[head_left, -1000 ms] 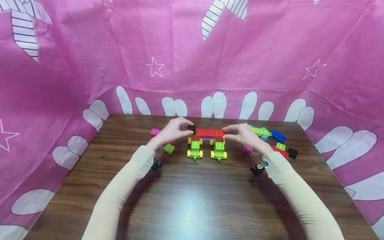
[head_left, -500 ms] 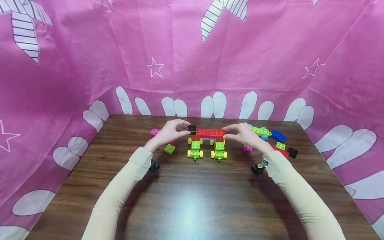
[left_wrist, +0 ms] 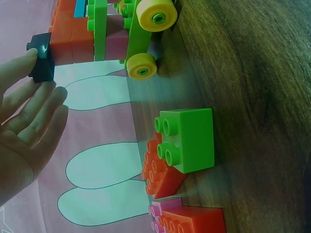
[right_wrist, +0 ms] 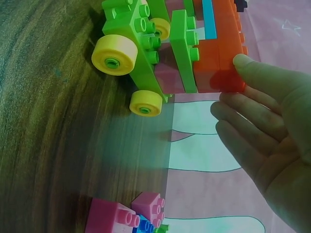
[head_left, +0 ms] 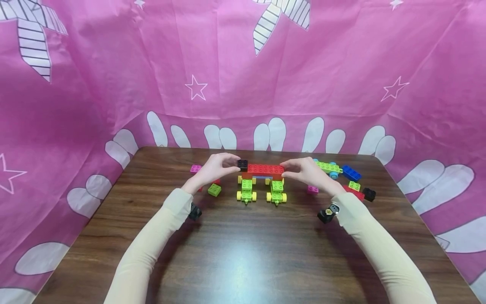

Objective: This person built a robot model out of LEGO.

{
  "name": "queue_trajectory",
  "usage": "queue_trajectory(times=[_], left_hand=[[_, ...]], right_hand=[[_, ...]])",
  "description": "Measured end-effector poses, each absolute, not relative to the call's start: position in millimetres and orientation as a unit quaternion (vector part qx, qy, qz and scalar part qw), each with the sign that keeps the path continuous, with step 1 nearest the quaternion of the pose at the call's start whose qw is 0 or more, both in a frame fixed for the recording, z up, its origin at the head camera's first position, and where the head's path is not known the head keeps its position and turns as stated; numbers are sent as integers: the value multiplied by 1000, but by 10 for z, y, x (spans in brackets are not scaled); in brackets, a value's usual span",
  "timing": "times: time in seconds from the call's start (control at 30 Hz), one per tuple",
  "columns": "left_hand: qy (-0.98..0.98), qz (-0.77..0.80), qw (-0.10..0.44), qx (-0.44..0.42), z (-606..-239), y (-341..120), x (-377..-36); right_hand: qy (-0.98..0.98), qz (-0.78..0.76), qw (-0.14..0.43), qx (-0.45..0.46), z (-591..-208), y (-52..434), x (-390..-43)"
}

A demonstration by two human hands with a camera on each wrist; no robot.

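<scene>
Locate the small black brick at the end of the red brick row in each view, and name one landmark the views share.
Head: small black brick, centre, pinched by the left hand.
Left wrist: upper left, against the fingertips.
Right wrist: top edge, only a sliver, far end of the row.
Shared landmark: the red brick row.

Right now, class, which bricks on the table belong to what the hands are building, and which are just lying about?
In hand:
left hand pinching the black brick
right hand holding the red beam
two green wheeled bases under the beam

Lying about:
loose green brick
pink brick
blue brick
green wheeled strip
</scene>
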State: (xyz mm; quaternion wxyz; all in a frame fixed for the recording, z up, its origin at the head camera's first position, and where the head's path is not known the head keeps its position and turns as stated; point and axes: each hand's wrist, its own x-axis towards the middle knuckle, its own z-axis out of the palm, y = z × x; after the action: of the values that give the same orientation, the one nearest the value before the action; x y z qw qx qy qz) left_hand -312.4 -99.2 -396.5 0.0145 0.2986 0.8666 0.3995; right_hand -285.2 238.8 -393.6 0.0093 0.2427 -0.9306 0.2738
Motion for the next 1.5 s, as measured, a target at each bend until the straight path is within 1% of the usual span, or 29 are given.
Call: queue_trajectory(times=[0.4, 0.73, 0.97, 1.13, 1.33, 1.5], left_hand=[[864, 407, 12, 298, -3973, -997, -3115], [860, 413, 16, 301, -3971, -1003, -3097], [857, 415, 14, 304, -3980, -1005, -3106], [856, 418, 12, 304, -3991, -1020, -3100], [853, 421, 10, 307, -4009, -1027, -3117], [853, 421, 13, 309, -4014, -1027, -3142]], right_hand=[[-925, 287, 14, 248, -3909, 2393, -2805], [-916, 303, 55, 258, -3840, 2580, -2733], [-926, 301, 60, 219, -3763, 2806, -2657], [-936, 282, 90, 190, -3710, 3033, -2598], [-951, 259, 111, 125, -3648, 3380, -2494], [-960, 248, 107, 78, -3650, 3735, -2395]])
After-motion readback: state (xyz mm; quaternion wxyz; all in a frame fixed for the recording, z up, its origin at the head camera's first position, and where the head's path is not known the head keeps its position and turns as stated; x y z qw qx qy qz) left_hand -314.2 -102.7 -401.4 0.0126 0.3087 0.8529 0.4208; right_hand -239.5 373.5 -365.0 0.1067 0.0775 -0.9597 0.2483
